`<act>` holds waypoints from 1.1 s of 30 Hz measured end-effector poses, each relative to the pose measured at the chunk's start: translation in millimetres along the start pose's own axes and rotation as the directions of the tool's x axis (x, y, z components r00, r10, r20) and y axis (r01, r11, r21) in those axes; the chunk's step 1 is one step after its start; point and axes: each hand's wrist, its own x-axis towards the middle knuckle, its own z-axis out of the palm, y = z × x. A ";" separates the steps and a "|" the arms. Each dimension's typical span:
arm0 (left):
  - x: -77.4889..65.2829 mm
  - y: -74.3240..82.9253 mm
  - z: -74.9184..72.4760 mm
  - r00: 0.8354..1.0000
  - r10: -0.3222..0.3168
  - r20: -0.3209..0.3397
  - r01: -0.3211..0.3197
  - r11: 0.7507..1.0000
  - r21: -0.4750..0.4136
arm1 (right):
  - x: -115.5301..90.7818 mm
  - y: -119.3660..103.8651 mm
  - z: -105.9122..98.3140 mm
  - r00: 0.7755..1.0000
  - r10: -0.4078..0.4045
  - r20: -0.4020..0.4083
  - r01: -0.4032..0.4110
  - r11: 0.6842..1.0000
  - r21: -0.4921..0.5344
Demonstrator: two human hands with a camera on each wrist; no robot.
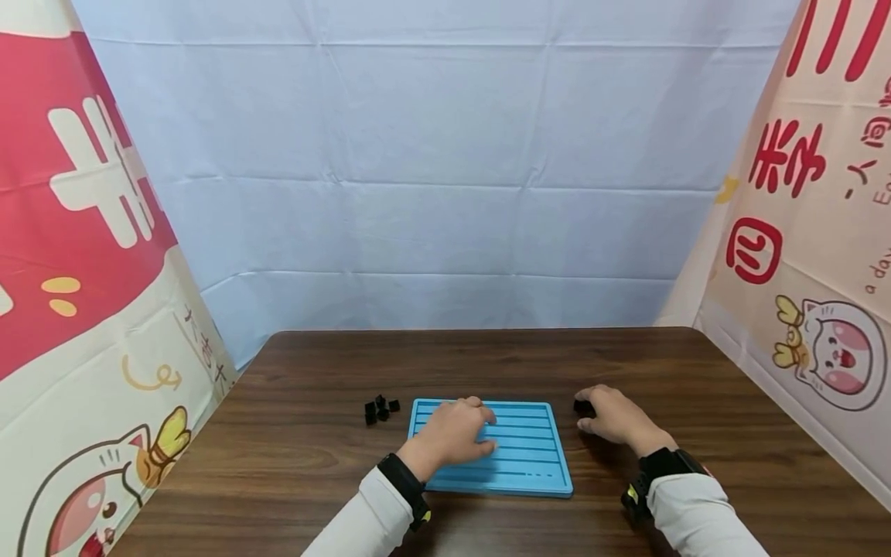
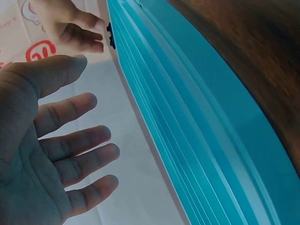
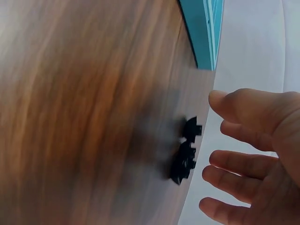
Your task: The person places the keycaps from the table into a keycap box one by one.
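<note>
On your far left, the left pile of black pieces sits on the brown table, near the tray, and no hand is on it. Next comes your left hand, which hangs over the left part of the blue tray. Its fingers and thumb are spread wide, and it holds nothing. The tray lies flat in the middle. On its right side, your right hand is down by the right bunch of black pieces. The thumb and fingers are wide apart there too, with a gap between them and the pieces, so you hold nothing yet. It looks like you are at the reaching step. I think the next move calls for bringing your right thumb and fingertips a bit lower and pinching just one piece softly, since those pieces sit close and could get bumped. Now for how things look, left to right again. The left pile has a few small, dark, chunky pieces, some touching. The tray is bright blue, with a raised rim and long straight grooves running from side to side. The right bunch is black too, with little stubs poking out, but it is too dark to count them well.
</note>
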 end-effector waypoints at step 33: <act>5.0 46.6 -1.2 0.988 0.139 0.068 -0.141 0.990 0.016 | -11.7 35.2 -5.4 0.993 0.115 0.027 -0.115 0.993 0.013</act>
